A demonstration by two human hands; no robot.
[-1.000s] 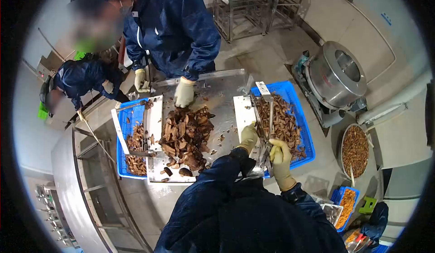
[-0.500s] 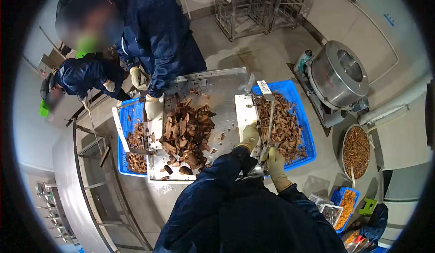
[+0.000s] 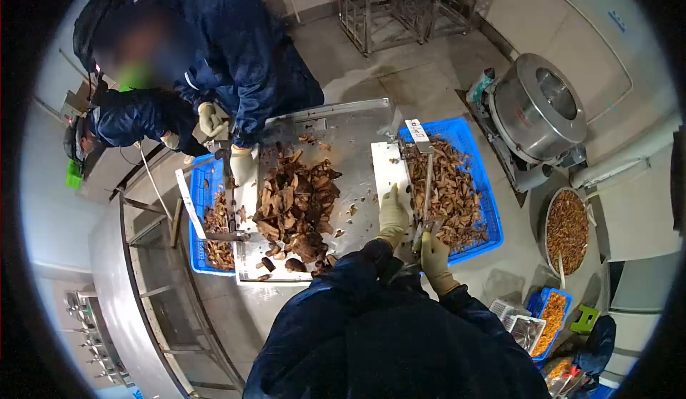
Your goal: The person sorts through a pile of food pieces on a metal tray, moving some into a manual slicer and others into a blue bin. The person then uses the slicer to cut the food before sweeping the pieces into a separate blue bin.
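Observation:
My left hand (image 3: 393, 219), in a pale glove, lies at the near end of a white cutting board (image 3: 388, 160), one finger stretched forward. Nothing shows in its fingers. My right hand (image 3: 436, 260), also gloved, is closed round the handle end of a hinged cutter blade (image 3: 429, 185) along the board's right edge; the fingers hide the handle itself. Just right of the blade, brown sliced pieces fill a blue basket (image 3: 493, 213). Left of my hands, a heap of dark brown chunks, perhaps mushrooms (image 3: 296, 202), rests on a metal tray table (image 3: 357, 124).
Across the table a co-worker (image 3: 243, 49) works at a second cutter (image 3: 189, 202) over another blue basket (image 3: 196, 249). A steel drum machine (image 3: 536, 110) and a round pan of brown pieces (image 3: 567, 231) stand to the right. Metal frames (image 3: 386, 13) are behind.
My left hand has straightened a finger forward along the board. My right hand stays at the blade's handle end. The whole view has shifted slightly.

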